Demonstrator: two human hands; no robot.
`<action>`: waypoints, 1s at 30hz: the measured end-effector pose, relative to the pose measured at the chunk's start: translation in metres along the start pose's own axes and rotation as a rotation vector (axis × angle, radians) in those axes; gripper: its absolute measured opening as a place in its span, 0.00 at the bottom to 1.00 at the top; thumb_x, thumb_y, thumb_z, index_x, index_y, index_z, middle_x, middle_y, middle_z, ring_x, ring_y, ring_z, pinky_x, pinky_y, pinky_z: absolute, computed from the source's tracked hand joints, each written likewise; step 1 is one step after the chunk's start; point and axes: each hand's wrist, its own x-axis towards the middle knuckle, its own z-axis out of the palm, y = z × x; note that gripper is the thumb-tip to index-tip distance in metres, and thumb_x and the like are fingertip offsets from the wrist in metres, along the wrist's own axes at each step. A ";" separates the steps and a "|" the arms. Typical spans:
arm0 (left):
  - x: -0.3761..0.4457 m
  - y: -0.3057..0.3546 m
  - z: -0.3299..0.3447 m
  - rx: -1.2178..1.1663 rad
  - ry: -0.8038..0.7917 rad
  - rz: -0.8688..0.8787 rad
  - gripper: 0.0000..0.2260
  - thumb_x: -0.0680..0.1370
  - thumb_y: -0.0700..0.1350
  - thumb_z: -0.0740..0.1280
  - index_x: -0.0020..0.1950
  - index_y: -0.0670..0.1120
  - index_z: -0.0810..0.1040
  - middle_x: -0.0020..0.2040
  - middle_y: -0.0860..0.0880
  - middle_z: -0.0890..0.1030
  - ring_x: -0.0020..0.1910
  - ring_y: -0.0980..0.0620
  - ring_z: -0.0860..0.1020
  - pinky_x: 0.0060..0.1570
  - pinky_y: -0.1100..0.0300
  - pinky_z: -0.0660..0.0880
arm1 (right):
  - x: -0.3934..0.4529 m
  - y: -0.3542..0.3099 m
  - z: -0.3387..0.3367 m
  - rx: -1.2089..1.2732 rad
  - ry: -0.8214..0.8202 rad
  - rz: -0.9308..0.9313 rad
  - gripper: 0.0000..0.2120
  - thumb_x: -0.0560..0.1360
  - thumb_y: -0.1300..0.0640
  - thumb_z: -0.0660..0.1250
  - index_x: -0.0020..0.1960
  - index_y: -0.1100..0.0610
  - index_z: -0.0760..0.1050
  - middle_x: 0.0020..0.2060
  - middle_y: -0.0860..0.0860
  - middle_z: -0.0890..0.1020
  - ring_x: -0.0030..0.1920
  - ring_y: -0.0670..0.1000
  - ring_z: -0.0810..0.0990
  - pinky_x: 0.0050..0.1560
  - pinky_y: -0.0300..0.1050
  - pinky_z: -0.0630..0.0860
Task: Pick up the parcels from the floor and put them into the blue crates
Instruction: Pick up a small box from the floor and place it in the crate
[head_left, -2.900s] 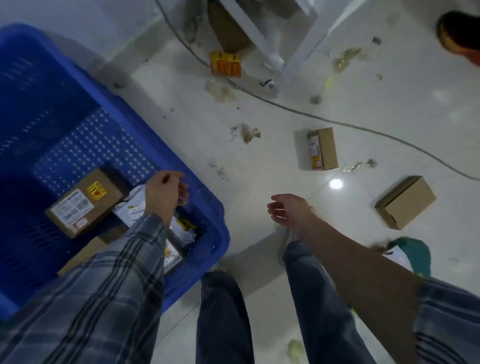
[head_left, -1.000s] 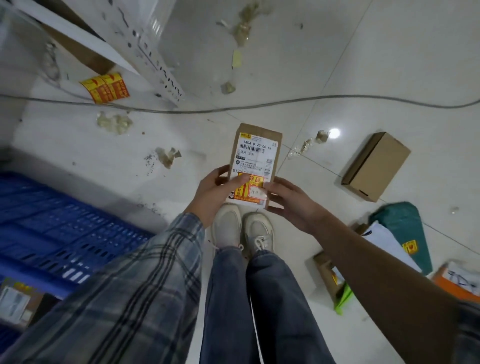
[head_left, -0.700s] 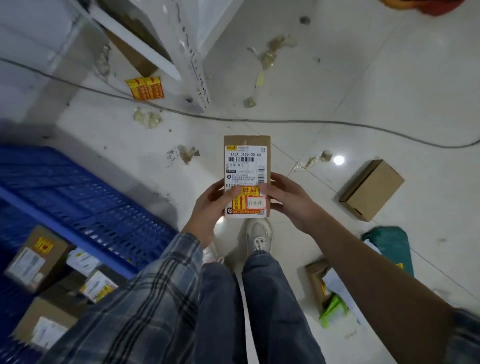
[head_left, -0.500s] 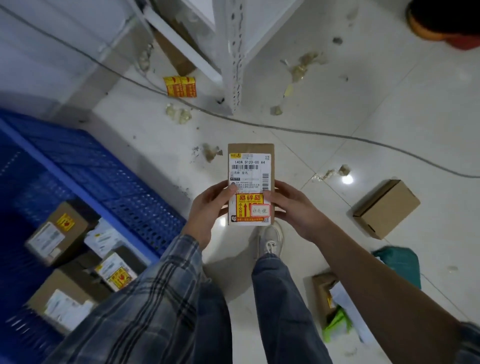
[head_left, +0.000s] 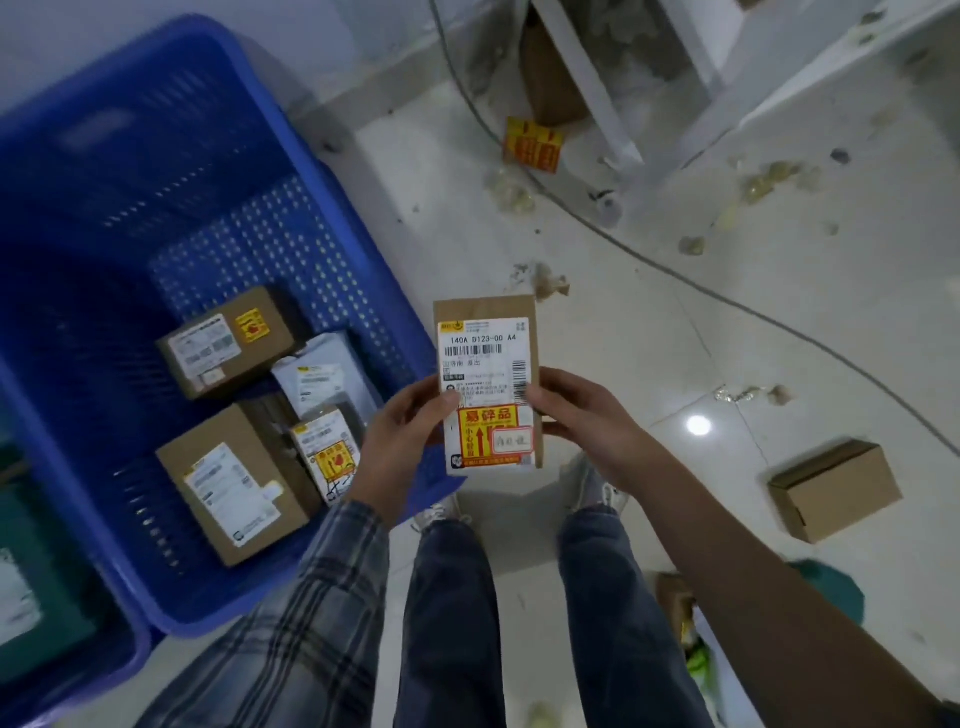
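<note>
You had the flat brown parcel (head_left: 487, 382) up in front of you, label facing you, held in the air above the floor just beside the near right corner of the blue crate (head_left: 332, 218). Your left hand (head_left: 402, 441) pinched its left edge, thumb on the label and fingers curled behind; your right hand (head_left: 576, 410) did the same on the right edge. It looked light and fairly stiff, a thin cardboard pack that kept its shape between two edge grips. The orange sticker with the up arrow (a fragile mark, by the look of it) argued for setting it down rather than dropping it. Holding it by the long edges seemed sound; squeezing the broad faces could have dented it. Several boxed parcels (head_left: 234, 493) already lay in the crate, and a plain cardboard box (head_left: 836, 496) waited on the floor to your right.
</note>
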 end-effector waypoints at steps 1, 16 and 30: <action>-0.001 0.000 -0.016 -0.025 0.023 -0.004 0.06 0.78 0.43 0.65 0.54 0.50 0.78 0.46 0.53 0.84 0.40 0.58 0.83 0.34 0.67 0.78 | 0.003 -0.007 0.016 -0.049 -0.025 -0.007 0.19 0.75 0.49 0.65 0.65 0.52 0.73 0.53 0.50 0.82 0.51 0.46 0.82 0.45 0.35 0.80; 0.075 -0.060 -0.117 -0.046 0.196 -0.077 0.12 0.80 0.40 0.61 0.63 0.46 0.73 0.56 0.47 0.80 0.50 0.48 0.80 0.50 0.53 0.79 | 0.117 0.019 0.166 -0.960 -0.015 -0.045 0.23 0.78 0.59 0.57 0.72 0.58 0.60 0.67 0.57 0.72 0.63 0.58 0.74 0.60 0.55 0.75; 0.179 -0.135 -0.083 -0.056 0.208 -0.252 0.15 0.78 0.39 0.61 0.64 0.42 0.75 0.60 0.45 0.79 0.57 0.47 0.78 0.50 0.58 0.78 | 0.199 0.105 0.181 -1.250 0.186 0.194 0.30 0.81 0.59 0.54 0.76 0.66 0.42 0.71 0.64 0.61 0.68 0.60 0.67 0.64 0.51 0.69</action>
